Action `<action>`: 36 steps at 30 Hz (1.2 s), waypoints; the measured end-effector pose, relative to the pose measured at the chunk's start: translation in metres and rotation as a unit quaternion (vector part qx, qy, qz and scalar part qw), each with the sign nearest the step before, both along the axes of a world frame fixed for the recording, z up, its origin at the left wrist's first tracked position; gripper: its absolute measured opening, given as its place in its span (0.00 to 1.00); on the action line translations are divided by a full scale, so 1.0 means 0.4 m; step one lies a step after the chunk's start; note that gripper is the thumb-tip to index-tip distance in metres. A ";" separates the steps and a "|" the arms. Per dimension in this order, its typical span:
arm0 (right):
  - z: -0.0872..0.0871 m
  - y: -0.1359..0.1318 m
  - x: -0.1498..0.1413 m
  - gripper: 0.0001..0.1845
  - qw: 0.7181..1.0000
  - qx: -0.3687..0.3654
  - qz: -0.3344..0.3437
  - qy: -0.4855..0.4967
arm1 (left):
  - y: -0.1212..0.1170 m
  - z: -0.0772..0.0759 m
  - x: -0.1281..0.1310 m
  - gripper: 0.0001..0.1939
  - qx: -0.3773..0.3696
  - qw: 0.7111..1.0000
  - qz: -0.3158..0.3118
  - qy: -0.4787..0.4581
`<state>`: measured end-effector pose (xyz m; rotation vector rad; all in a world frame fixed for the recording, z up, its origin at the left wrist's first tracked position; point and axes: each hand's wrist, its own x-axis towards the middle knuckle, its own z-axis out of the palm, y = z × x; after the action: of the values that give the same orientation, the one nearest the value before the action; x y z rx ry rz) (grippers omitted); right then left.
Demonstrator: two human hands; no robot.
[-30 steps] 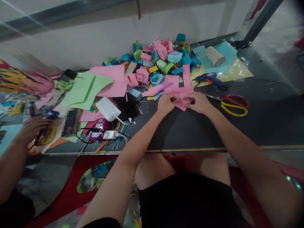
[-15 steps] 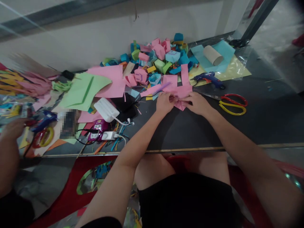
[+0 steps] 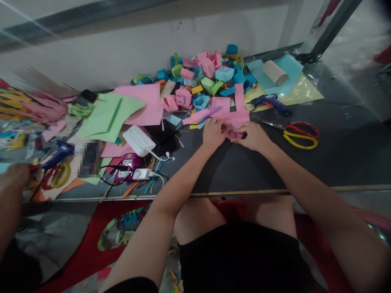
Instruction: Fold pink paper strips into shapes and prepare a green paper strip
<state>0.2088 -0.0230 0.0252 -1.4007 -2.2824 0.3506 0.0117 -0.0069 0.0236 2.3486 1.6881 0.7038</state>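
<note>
Both of my hands are on a small pink piece of paper [image 3: 233, 133] at the middle of the dark table. My left hand [image 3: 215, 132] has its fingers curled in against the paper's left side. On the right side, my right hand [image 3: 252, 136] grips the paper with thumb and fingers pinched. The paper is creased, and much of it is hidden under my fingers. Just beyond it lie flat pink paper [image 3: 240, 117], a pink strip [image 3: 240, 97] and a purple pen [image 3: 210, 114]. Red-and-yellow-handled scissors [image 3: 301, 134] rest to the right of my right hand.
Small folded paper pieces [image 3: 207, 69] are heaped by the wall. A blue glue gun [image 3: 270, 101] and a cardboard tube [image 3: 275, 72] are at the back right. Leftward are green paper [image 3: 104, 116], a white power strip [image 3: 139, 140] and another person's hand [image 3: 15, 177].
My right hand's fingers have curled and shifted slightly towards me on the pink paper. The other person's hand has moved down and left. The view has shifted slightly.
</note>
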 end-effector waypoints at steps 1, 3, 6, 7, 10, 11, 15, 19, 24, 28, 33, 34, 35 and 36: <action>0.002 -0.001 -0.001 0.16 1.000 -0.002 -0.003 -0.003 | -0.016 0.011 0.003 0.07 0.014 1.000 -0.010 0.011; 0.005 -0.004 -0.003 0.15 1.000 -0.006 -0.006 -0.009 | -0.059 0.029 0.011 0.10 0.034 0.998 -0.042 0.040; 0.007 -0.005 -0.003 0.15 1.000 -0.011 0.000 -0.004 | -0.134 0.040 0.029 0.16 0.001 0.991 -0.090 0.103; 0.006 -0.005 -0.003 0.16 1.000 -0.010 0.003 -0.003 | -0.156 0.040 0.034 0.19 -0.014 0.988 -0.095 0.119; 0.004 -0.004 0.000 0.21 1.000 -0.007 0.009 -0.013 | -0.202 0.033 0.035 0.27 -0.039 0.985 -0.090 0.144; 0.004 -0.004 0.000 0.22 1.000 -0.007 0.009 -0.016 | -0.209 0.030 0.031 0.29 -0.044 0.984 -0.091 0.148; 0.005 -0.008 -0.001 0.24 1.000 -0.014 0.015 -0.015 | -0.210 0.018 0.002 0.34 -0.059 0.980 -0.117 0.151; 0.001 -0.012 -0.003 0.28 1.000 -0.008 0.028 0.003 | -0.198 0.013 -0.015 0.36 -0.063 0.979 -0.132 0.142; -0.005 -0.001 0.005 0.29 0.999 -0.013 0.028 0.028 | -0.191 0.017 -0.017 0.36 -0.062 0.979 -0.149 0.127; -0.007 0.010 0.017 0.30 0.998 -0.019 0.043 0.043 | -0.177 0.012 -0.027 0.35 -0.051 0.977 -0.170 0.115; -0.009 0.017 0.022 0.30 0.998 -0.021 0.047 0.044 | -0.148 0.001 -0.048 0.35 -0.036 0.972 -0.212 0.098; -0.009 0.018 0.022 0.29 0.998 -0.022 0.049 0.041 | -0.145 0.000 -0.051 0.35 -0.035 0.971 -0.218 0.096; -0.009 0.018 0.022 0.29 0.998 -0.024 0.051 0.038 | -0.142 0.000 -0.053 0.35 -0.035 0.970 -0.222 0.094; -0.009 0.019 0.021 0.29 0.998 -0.025 0.052 0.036 | -0.141 0.000 -0.054 0.36 -0.035 0.969 -0.225 0.093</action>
<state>0.2174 -0.0154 0.0216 -1.2742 -2.3067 0.4865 -0.0101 -0.0632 0.0234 2.6730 1.1391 0.3428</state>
